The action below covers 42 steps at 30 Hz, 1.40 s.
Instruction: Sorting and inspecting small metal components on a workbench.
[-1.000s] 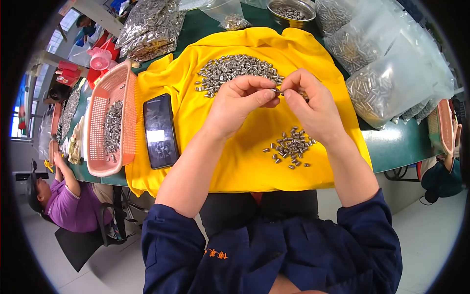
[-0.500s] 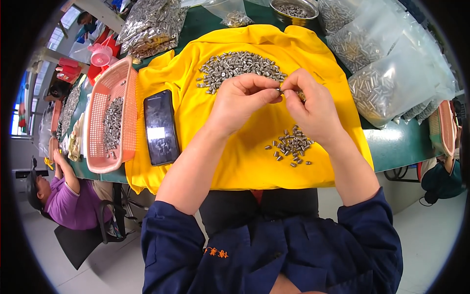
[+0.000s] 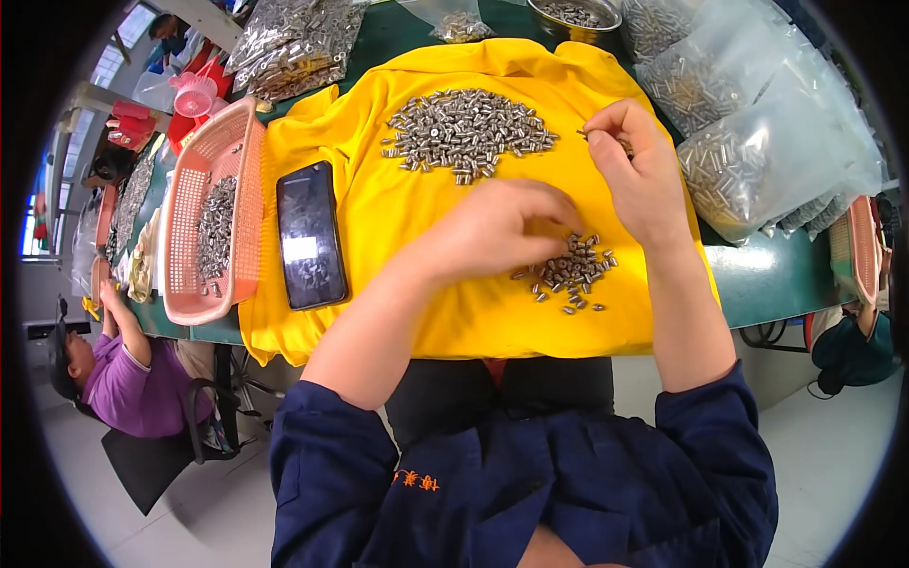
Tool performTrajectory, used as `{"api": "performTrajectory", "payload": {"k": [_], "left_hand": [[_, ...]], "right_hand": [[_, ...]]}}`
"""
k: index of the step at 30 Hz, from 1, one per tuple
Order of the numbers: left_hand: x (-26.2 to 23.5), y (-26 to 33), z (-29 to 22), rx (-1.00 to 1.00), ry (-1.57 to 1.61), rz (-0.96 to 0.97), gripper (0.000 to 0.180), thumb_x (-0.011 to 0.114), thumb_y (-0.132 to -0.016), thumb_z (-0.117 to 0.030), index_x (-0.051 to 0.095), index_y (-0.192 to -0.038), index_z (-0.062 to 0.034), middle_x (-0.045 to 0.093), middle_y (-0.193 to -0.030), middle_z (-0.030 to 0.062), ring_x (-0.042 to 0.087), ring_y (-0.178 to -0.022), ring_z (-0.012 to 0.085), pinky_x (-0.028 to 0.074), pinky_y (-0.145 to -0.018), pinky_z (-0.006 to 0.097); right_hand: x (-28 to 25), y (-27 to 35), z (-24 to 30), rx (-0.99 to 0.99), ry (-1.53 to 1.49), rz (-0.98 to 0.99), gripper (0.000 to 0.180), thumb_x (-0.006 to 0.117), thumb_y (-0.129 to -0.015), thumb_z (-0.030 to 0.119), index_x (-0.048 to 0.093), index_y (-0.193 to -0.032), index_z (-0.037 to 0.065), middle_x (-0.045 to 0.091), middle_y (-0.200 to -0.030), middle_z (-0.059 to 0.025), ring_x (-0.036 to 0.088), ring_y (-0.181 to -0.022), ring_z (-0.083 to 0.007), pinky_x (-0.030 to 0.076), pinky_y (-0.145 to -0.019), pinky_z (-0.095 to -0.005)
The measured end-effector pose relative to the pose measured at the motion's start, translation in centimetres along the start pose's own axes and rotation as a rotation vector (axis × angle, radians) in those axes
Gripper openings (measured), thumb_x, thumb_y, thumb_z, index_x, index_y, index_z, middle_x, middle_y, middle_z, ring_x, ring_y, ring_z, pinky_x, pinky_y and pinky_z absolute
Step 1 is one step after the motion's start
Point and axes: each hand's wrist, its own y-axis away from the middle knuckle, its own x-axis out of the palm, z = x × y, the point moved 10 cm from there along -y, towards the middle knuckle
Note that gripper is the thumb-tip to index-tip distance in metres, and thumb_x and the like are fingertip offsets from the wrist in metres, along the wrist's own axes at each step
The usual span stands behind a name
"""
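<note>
My right hand (image 3: 636, 175) is raised at the right of the yellow cloth (image 3: 379, 327), thumb and forefinger pinched on a small metal part (image 3: 584, 134). More metal pieces show within its curled fingers. Over the upper left of a small pile of short metal cylinders (image 3: 576, 275) hovers my left hand (image 3: 507, 227), slightly blurred, thumb and fingers apart. Nothing shows between them. A larger heap of similar silver cylinders (image 3: 464, 128) lies farther back on the cloth, beyond my left hand.
A black phone (image 3: 311, 237) and a pink plastic basket (image 3: 248, 204) holding metal parts lie to the left. Clear bags of parts (image 3: 724, 175) crowd the right, beside a metal bowl (image 3: 611, 17) at the back. A person in purple (image 3: 142, 383) sits at left.
My hands, together half a second ago, have parted. The left came down toward the small pile with its fingers opening; the right moved up and right, still pinching a metal part.
</note>
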Motion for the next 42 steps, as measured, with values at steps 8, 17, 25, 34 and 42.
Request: {"api": "performTrajectory", "payload": {"k": [8,17,25,34,42], "left_hand": [[-6.3,0.5,1.5,0.067,-0.639,-0.288,0.018,0.059,-0.065,-0.002,0.063,-0.082,-0.0077,0.056,-0.09,0.006,0.052,-0.089,0.0236,0.042,-0.077,0.031],[-5.7,0.6,2.4,0.024,-0.742,-0.19,0.011,0.062,-0.063,-0.006,0.061,-0.074,-0.0074,0.053,-0.084,0.0065,0.051,-0.083,0.0253,0.042,-0.072,0.033],[-6.2,0.9,2.2,0.001,-0.691,-0.222,0.011,0.061,-0.064,-0.004,0.059,-0.075,-0.0056,0.053,-0.079,0.0077,0.051,-0.08,0.0264,0.042,-0.07,0.034],[-5.9,0.8,2.5,-0.011,-0.668,-0.249,0.012,0.059,-0.064,-0.002,0.058,-0.076,-0.0035,0.054,-0.075,0.0104,0.052,-0.077,0.0291,0.042,-0.067,0.035],[-5.0,0.6,4.5,-0.237,0.52,-0.312,0.006,0.057,-0.075,-0.002,0.057,-0.081,-0.0008,0.06,-0.079,0.0041,0.058,-0.072,0.011,0.045,-0.068,0.021]], "right_hand": [[1.1,0.3,0.8,-0.05,0.07,0.031,0.007,0.049,-0.076,0.006,0.05,-0.082,0.002,0.051,-0.069,-0.0032,0.046,-0.061,-0.0092,0.039,-0.056,-0.0219],[1.5,0.6,1.8,-0.14,0.146,0.039,0.009,0.05,-0.075,0.007,0.05,-0.082,0.002,0.055,-0.069,-0.0067,0.049,-0.059,-0.0131,0.04,-0.055,-0.0248],[1.6,0.6,1.9,-0.122,0.154,0.058,0.009,0.05,-0.074,0.007,0.05,-0.082,0.002,0.055,-0.067,-0.0074,0.049,-0.055,-0.0149,0.04,-0.053,-0.0255],[2.0,0.6,1.7,-0.075,0.158,0.089,0.009,0.05,-0.074,0.007,0.05,-0.082,0.002,0.055,-0.067,-0.0076,0.051,-0.056,-0.0152,0.041,-0.054,-0.0259],[2.2,0.7,1.3,-0.073,0.043,0.118,0.008,0.049,-0.075,0.007,0.049,-0.082,0.002,0.053,-0.068,-0.0054,0.048,-0.06,-0.0123,0.04,-0.056,-0.024]]}}
